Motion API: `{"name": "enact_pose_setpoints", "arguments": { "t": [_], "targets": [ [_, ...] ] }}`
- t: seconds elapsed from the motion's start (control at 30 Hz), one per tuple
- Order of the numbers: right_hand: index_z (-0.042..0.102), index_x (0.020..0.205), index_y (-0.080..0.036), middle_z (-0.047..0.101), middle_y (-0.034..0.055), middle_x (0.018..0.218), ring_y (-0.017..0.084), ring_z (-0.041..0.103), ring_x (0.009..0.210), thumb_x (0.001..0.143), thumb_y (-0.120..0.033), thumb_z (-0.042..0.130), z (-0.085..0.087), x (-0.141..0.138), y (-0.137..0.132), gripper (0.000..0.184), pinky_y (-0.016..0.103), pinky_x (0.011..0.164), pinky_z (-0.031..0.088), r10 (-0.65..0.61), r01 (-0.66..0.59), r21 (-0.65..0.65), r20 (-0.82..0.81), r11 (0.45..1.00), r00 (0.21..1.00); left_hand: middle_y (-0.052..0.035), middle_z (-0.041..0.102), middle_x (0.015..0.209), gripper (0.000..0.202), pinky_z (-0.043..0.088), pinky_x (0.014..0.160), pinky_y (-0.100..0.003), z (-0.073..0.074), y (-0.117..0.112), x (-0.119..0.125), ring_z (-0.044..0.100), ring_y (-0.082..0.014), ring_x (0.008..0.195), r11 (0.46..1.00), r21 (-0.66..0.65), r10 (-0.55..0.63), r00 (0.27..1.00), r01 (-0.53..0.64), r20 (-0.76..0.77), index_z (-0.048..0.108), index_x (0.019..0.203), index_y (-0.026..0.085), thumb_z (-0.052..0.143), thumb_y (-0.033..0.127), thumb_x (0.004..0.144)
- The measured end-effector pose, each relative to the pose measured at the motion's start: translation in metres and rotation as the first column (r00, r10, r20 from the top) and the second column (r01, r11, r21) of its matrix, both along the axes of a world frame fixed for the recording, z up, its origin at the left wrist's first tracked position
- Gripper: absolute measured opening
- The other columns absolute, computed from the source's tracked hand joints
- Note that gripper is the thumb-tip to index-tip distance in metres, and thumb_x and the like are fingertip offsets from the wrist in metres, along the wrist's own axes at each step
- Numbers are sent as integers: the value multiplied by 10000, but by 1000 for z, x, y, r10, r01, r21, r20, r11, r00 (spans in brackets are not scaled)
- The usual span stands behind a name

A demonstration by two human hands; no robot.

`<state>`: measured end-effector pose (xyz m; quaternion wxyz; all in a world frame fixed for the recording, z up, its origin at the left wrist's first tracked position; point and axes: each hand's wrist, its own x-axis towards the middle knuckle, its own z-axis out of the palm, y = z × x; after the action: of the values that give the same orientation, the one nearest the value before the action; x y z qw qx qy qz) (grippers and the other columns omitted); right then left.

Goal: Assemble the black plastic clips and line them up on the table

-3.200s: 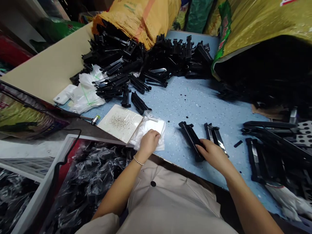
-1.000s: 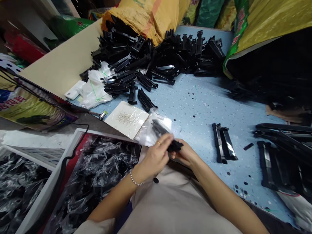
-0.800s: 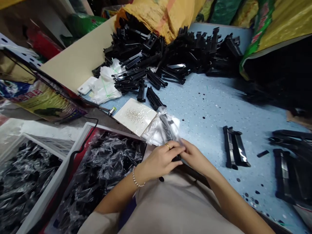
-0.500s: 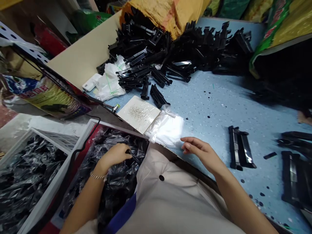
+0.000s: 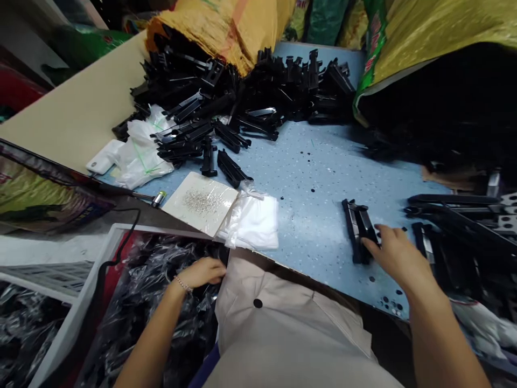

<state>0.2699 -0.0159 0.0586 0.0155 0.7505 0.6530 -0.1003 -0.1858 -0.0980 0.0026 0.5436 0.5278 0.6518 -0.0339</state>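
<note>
My right hand (image 5: 398, 256) is at a pair of black plastic parts (image 5: 355, 237) lying side by side on the blue tabletop. Its thumb overlaps their right edge, and the fingers are apart from the thumb. Over a crate of clear-bagged black parts (image 5: 145, 302), my left hand (image 5: 208, 271) hangs with loosely bent fingers near the crate's right edge; nothing shows in it. A stack of thin clear-white plastic bags (image 5: 256, 221) lies at the table's front edge. Next to it is a pale square board (image 5: 194, 215) scattered with tiny metallic pieces.
A large heap of black parts (image 5: 250, 102) spills from an orange sack (image 5: 242, 27). A yellow-green sack (image 5: 424, 48) gapes at the right, above more black parts (image 5: 456, 253). White crumpled bags (image 5: 141, 153) and a white device (image 5: 105, 156) lie at the left.
My right hand has moved right, from beside the plastic bags to the pair of black parts. My left hand has shifted toward the crate's right edge. The view has turned right.
</note>
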Motion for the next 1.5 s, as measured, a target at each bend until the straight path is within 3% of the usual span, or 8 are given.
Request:
{"name": "enact_pose_setpoints", "arguments": {
  "t": [0.1,0.2,0.27,0.43,0.6,0.73,1.3,1.5],
  "targets": [
    [618,1100,-106,655,191,960,325,633,814,855,-399,458,-16,9,1,414,395,650,454,15,-17,-105,-10,994,1000,-35,687,809,273,528,716,-293,28,29,72,667,-171,744,957,278,-17,943,-81,332,666,941,184,529,417,900],
    [636,1082,-150,681,127,930,267,628,774,818,-407,494,-18,0,3,395,352,649,449,-11,-6,-66,-253,998,967,-87,642,892,193,503,811,-358,37,61,132,630,-222,892,729,669,156,987,-145,44,623,909,152,617,338,859],
    [643,1074,-176,689,88,918,239,621,780,782,-429,548,-15,-10,3,398,335,675,464,-64,45,-50,-488,998,870,-111,620,927,109,484,831,-370,33,77,147,602,-248,952,682,721,236,970,-122,-59,608,845,143,649,242,825],
    [653,980,-200,627,24,810,167,568,703,700,-433,732,-6,-46,1,373,283,617,501,-262,68,-254,-907,965,329,-41,630,772,155,470,732,-288,17,90,118,603,-170,751,755,569,257,946,-325,199,595,701,170,555,196,848],
    [678,853,-192,607,7,759,152,572,683,661,-395,811,1,-109,11,310,374,749,560,-403,-98,-391,-891,915,-209,10,612,651,213,429,571,-227,13,88,101,551,-117,586,743,418,358,838,-522,412,595,691,159,692,346,718],
    [695,905,-194,635,-4,760,142,583,685,653,-381,824,1,-159,28,340,470,929,518,-448,-194,-405,-779,894,-438,34,546,530,246,376,528,-227,11,89,106,480,-103,510,752,365,385,815,-549,432,619,660,160,626,391,745],
    [651,799,-180,608,-10,725,136,559,676,626,-362,851,-24,-180,49,321,400,781,549,-492,-205,-448,-773,870,-400,32,564,635,174,417,596,-234,24,83,106,522,-117,603,727,504,328,880,-467,343,514,652,181,671,217,717],
    [639,771,-181,575,-24,704,118,534,656,619,-378,851,-23,-180,47,327,367,795,539,-470,-156,-444,-812,882,-348,-80,658,948,329,483,888,-382,55,65,68,588,-218,973,621,783,41,996,39,-82,658,872,178,410,-16,776]
  ]
}}
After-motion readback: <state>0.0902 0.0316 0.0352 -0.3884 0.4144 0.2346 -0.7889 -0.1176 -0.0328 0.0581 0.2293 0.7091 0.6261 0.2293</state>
